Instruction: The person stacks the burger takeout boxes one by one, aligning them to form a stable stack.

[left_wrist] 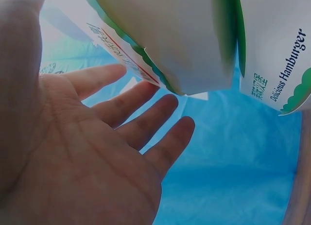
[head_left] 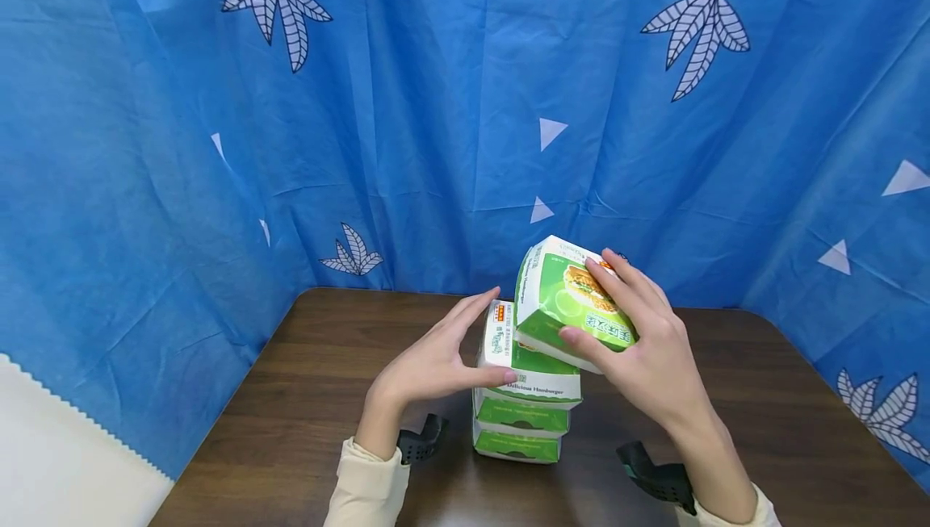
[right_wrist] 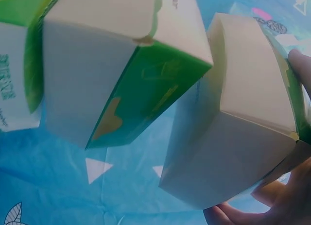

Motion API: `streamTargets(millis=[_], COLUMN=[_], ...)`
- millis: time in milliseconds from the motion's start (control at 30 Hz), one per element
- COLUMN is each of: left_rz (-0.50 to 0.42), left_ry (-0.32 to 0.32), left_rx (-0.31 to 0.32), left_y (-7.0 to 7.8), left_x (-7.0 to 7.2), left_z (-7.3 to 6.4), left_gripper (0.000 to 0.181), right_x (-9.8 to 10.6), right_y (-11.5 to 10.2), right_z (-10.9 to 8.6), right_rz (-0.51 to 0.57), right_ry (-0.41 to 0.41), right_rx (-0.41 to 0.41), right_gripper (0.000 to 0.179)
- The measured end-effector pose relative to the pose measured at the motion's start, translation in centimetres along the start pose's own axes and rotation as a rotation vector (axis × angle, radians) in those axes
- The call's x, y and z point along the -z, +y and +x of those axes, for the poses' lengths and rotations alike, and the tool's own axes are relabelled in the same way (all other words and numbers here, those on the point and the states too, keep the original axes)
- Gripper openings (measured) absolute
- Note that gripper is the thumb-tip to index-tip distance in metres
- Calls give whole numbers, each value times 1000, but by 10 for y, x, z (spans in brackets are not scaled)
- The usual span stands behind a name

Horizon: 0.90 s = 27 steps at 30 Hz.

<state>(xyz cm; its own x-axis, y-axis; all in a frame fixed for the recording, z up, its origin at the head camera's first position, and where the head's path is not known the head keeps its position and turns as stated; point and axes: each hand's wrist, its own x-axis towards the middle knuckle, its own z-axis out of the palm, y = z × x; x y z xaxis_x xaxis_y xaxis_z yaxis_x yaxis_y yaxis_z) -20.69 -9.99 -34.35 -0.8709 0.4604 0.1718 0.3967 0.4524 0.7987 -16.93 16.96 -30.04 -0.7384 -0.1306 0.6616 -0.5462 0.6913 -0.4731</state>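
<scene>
My right hand (head_left: 657, 353) grips a green-and-white hamburger box (head_left: 563, 289), thumb on the near side and fingers over the far side. This box is tilted above a stack of similar boxes (head_left: 541, 383) and overlaps the top one; whether they touch I cannot tell. In the right wrist view, the held box (right_wrist: 257, 74) hangs apart from the stacked boxes. My left hand (head_left: 432, 357) is spread at the stack's left side, thumb along the top box's front and fingers reaching to its back. Its fingers (left_wrist: 146, 123) look extended in the left wrist view; the thumb's contact is hidden.
The stack stands on a dark brown wooden table (head_left: 327, 398). A blue patterned curtain (head_left: 436, 107) hangs behind the table and along its sides. Black wrist mounts (head_left: 423, 440) sit on both wrists. A white surface (head_left: 65, 446) shows at lower left.
</scene>
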Motion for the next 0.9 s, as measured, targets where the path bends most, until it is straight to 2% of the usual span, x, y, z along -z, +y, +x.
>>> streamTargets(millis=[433, 633, 900], left_rz=[-52, -51, -44], left_ry=[-2, -3, -8], left_rx=[-11, -38, -32], left_y=[-2, -2, -1], left_x=[0, 0, 0], left_z=[0, -1, -2], left_gripper=[104, 102, 98], right_x=[-10, -15, -16], right_y=[-13, -16, -19], right_z=[6, 6, 7], right_rz=[1, -26, -46], right_ry=[-83, -94, -121], right_rx=[38, 65, 79], right_gripper=[80, 80, 80])
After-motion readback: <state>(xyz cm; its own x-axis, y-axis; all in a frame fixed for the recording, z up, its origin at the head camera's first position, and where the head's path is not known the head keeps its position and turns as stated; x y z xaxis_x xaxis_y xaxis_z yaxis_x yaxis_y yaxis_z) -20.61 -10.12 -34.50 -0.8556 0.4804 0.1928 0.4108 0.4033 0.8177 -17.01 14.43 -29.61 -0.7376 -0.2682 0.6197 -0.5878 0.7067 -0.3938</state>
